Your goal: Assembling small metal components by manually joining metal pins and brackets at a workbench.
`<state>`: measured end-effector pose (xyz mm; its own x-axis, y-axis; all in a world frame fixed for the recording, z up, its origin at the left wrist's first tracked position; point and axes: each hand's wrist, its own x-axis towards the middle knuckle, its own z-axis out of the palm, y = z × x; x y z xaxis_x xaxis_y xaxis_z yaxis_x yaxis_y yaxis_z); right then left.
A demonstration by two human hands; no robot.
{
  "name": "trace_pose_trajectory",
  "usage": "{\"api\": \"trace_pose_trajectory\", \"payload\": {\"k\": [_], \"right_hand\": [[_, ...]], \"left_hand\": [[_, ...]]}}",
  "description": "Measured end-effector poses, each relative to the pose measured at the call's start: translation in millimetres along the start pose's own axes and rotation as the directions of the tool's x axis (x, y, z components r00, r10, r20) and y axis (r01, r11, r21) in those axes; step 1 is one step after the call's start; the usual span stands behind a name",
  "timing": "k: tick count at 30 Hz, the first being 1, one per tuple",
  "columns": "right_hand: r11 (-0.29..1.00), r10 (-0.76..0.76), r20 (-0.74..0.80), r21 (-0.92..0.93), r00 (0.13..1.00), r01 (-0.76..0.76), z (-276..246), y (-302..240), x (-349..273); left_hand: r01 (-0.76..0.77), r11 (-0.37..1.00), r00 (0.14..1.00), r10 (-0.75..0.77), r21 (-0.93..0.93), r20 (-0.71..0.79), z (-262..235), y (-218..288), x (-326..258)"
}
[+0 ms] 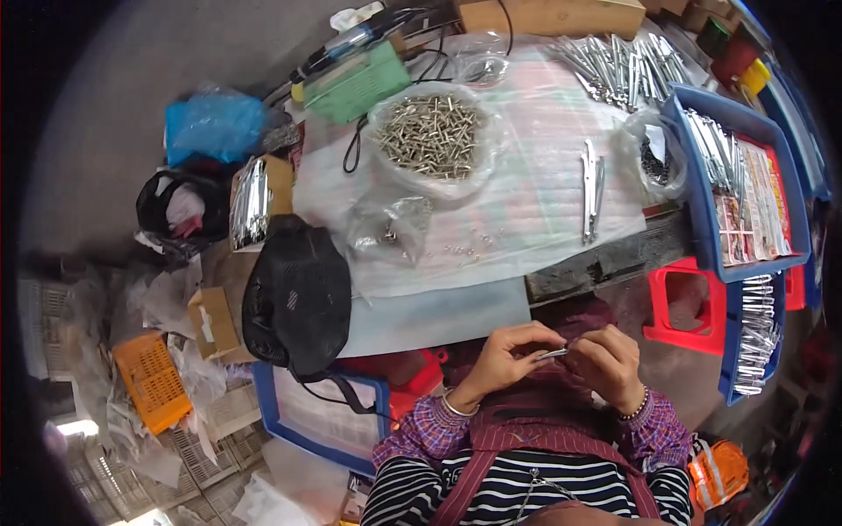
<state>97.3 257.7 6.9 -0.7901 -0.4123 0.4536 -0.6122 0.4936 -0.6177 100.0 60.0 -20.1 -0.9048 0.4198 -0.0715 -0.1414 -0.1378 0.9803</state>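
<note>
My left hand (504, 355) and my right hand (605, 358) meet low in the view, close over my lap and just below the near edge of the surface (438, 316); between them I hold a small metal piece (553, 354), thin and silver, lying roughly level. The grip of my left hand is closed on the left end of the piece, thumb and forefinger pinched; the grip of my right hand is closed on its right end, fingers curled inward. The piece itself is too small to identify further.

On the surface, a clear plastic sheet (526, 175) covers the working area; a clear bag of short metal pins (431, 136) sits open near its middle; a smaller clear bag (390, 228) lies nearer to me, with a few loose small parts scattered just beside it. A pair of long metal strips (592, 188) lies side by side to the right of the pin bag, well apart from my hands; a pile of similar metal strips (614, 61) lies at the far edge. A blue tray (702, 210) stands at the right, carrying more strips and printed cards; a red stool (680, 307) stands below it. A black mesh bag (298, 298) rests at the left edge of the surface; a green box (360, 83) sits at the far left.
</note>
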Motion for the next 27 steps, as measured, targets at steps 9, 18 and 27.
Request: {"api": "trace_pose_trajectory", "payload": {"k": [9,18,27], "right_hand": [[1.0,-0.024,-0.027,0.01,0.999,0.024,14,-8,18],[1.0,0.0,-0.036,0.02,0.999,0.001,19,-9,12],[0.975,0.17,-0.011,0.151,0.985,-0.166,21,-8,12]], "left_hand": [[-0.069,0.994,0.986,0.081,0.086,-0.148,-5,4,-6],[-0.112,0.985,0.963,0.14,0.131,-0.229,-2,0,-8],[-0.118,0.969,0.948,0.175,0.218,-0.265,2,0,-4]]}}
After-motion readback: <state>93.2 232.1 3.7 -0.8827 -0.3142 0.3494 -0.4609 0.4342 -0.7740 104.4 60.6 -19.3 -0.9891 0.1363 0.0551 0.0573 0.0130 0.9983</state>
